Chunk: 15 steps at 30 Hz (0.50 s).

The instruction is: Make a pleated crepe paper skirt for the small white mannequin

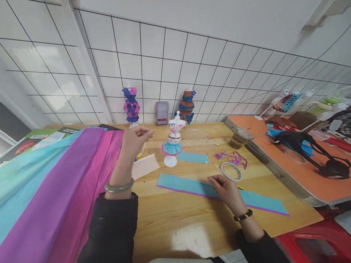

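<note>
Grip unclear in your left hand [136,141] and right hand [228,192]: take the probably flimsy blue strip [197,187], lower right, by its ends.

You are facing a tiled wall [154,65], a lidded cup [239,139] standing beside an orange tabletop [306,192], a black strapped item [293,139] lying there, a red stool [313,231] sitting below.

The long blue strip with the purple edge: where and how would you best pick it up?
Probably by the left end of the long blue strip, coming from the left and pinching lightly between thumb and finger. The strip lies flat on the table and looks thin; that end is uncovered, while the right hand hides part of its middle.
</note>
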{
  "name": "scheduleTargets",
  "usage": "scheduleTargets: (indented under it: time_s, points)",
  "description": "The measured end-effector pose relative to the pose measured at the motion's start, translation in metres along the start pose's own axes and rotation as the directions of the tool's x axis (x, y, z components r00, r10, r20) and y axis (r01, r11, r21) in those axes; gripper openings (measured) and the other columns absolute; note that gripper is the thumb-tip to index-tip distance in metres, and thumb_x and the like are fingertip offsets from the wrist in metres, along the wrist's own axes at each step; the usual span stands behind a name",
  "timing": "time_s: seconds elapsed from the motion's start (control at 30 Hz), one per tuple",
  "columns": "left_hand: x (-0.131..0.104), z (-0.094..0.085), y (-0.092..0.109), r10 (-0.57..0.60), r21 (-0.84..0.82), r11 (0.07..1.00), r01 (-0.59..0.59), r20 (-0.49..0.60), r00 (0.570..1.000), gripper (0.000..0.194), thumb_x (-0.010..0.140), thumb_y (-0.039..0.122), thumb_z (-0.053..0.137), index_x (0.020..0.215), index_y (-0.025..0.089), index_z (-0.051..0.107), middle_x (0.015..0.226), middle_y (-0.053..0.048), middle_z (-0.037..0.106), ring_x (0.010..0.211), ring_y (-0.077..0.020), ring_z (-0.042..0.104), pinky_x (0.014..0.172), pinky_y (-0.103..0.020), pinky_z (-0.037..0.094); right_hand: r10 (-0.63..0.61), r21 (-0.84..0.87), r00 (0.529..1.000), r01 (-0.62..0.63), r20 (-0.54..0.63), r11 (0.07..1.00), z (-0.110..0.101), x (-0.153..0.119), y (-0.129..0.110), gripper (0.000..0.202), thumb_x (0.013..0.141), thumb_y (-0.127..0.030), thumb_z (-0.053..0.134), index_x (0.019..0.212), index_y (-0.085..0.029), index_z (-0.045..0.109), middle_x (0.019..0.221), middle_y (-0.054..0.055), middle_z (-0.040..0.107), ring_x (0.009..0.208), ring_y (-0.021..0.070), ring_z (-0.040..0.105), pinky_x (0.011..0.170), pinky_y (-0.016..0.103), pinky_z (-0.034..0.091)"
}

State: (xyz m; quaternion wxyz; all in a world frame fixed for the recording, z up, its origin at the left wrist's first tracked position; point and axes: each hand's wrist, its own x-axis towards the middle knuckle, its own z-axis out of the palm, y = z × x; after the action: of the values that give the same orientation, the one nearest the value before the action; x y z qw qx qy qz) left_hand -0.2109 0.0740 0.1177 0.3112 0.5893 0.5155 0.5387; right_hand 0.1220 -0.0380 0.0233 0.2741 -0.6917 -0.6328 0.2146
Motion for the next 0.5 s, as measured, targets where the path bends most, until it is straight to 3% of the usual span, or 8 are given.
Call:
scheduleTargets:
  time_s: [0.1, 0.17, 0.27, 0.33, 0.4, 0.5]
  points:
    - [-0.003, -0.006, 0.009, -0.037, 0.061, 0.997, 0.04, -0.049, 0.998, 0.037, 0.074, 0.051, 0.061, 0.066, 0.015, 0.063, 0.052, 0.0, 0.061, 0.045, -0.0082, 0.047, 0.048, -0.021, 0.037, 0.05, -0.246, 0.995, -0.07, -0.084, 0.967, -0.017, 0.009, 0.008, 0.043, 0.088, -0.051, 0.04, 0.075, -0.018, 0.065, 0.06, 0.005, 0.063, 0.058, 0.0181, 0.057, 0.053, 0.028, 0.037]
    - [-0.006, -0.005, 0.016, -0.073, 0.116, 0.99, 0.079, -0.053, 0.996, 0.043, 0.075, 0.056, 0.058, 0.06, 0.016, 0.061, 0.041, 0.002, 0.052, 0.039, -0.0077, 0.04, 0.044, -0.021, 0.032, 0.073, -0.426, 0.989, -0.121, -0.127, 0.896, -0.028, 0.017, 0.015, 0.038, 0.089, -0.045, 0.041, 0.076, -0.019, 0.066, 0.07, 0.007, 0.067, 0.066, 0.02, 0.06, 0.055, 0.028, 0.035]
    - [-0.01, -0.001, 0.026, -0.095, 0.177, 0.98, 0.091, 0.012, 0.995, 0.049, 0.076, 0.06, 0.053, 0.056, 0.016, 0.059, 0.036, 0.003, 0.046, 0.038, -0.0086, 0.039, 0.043, -0.022, 0.032, 0.098, -0.504, 0.983, -0.166, -0.158, 0.848, -0.038, 0.029, 0.025, 0.03, 0.086, -0.036, 0.044, 0.082, -0.018, 0.069, 0.088, 0.012, 0.07, 0.083, 0.0241, 0.062, 0.062, 0.029, 0.037]
    - [-0.015, 0.002, 0.032, -0.097, 0.225, 0.972, 0.069, 0.118, 0.988, 0.05, 0.077, 0.061, 0.051, 0.053, 0.016, 0.056, 0.037, 0.003, 0.045, 0.038, -0.0089, 0.04, 0.043, -0.023, 0.03, 0.128, -0.528, 0.977, -0.199, -0.169, 0.825, -0.037, 0.035, 0.031, 0.03, 0.085, -0.035, 0.047, 0.084, -0.017, 0.07, 0.092, 0.015, 0.07, 0.087, 0.0263, 0.061, 0.064, 0.031, 0.037]
    - [-0.02, 0.005, 0.038, -0.115, 0.286, 0.957, 0.034, 0.273, 0.955, 0.05, 0.076, 0.06, 0.052, 0.051, 0.017, 0.053, 0.038, 0.003, 0.043, 0.039, -0.009, 0.04, 0.043, -0.023, 0.028, 0.161, -0.541, 0.972, -0.23, -0.173, 0.809, -0.033, 0.04, 0.035, 0.03, 0.083, -0.037, 0.049, 0.083, -0.017, 0.071, 0.091, 0.015, 0.07, 0.086, 0.0274, 0.062, 0.064, 0.032, 0.038]
    - [-0.027, 0.012, 0.044, -0.153, 0.357, 0.932, -0.052, 0.522, 0.839, 0.045, 0.075, 0.057, 0.055, 0.054, 0.018, 0.054, 0.04, 0.004, 0.045, 0.042, -0.01, 0.045, 0.045, -0.023, 0.028, 0.189, -0.542, 0.966, -0.256, -0.178, 0.8, -0.026, 0.043, 0.04, 0.029, 0.082, -0.037, 0.05, 0.081, -0.018, 0.072, 0.09, 0.014, 0.07, 0.083, 0.0268, 0.063, 0.062, 0.033, 0.038]
